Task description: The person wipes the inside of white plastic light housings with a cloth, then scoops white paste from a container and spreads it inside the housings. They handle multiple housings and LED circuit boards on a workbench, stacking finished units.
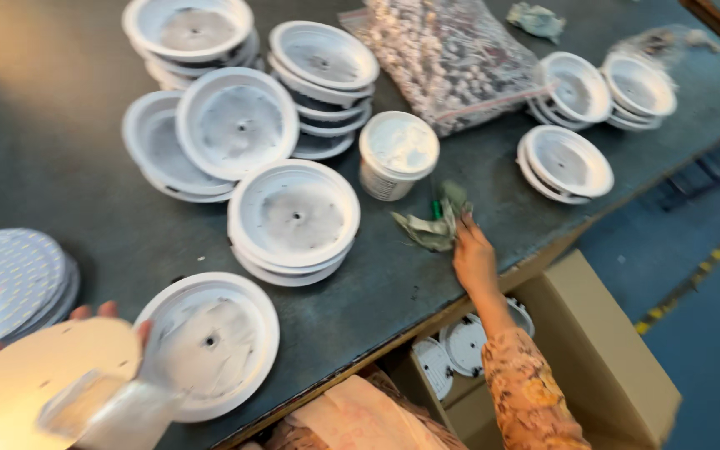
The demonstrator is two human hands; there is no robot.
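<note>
Table (60,108): dark grey, matt top, scuffed and dusty, with a pale wooden edge along the near side; runs diagonally across the view. Floor (710,333): blue-grey, smooth, marked with a yellow-and-black striped line (693,279) beside the table. Cardboard box (602,350): brown, open-topped, standing on the floor against the table's near edge. Light: warm glare at the upper left of the tabletop.

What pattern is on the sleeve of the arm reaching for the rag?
The sleeve is orange-pink with a floral print, in the head view, behind the right hand.
</note>
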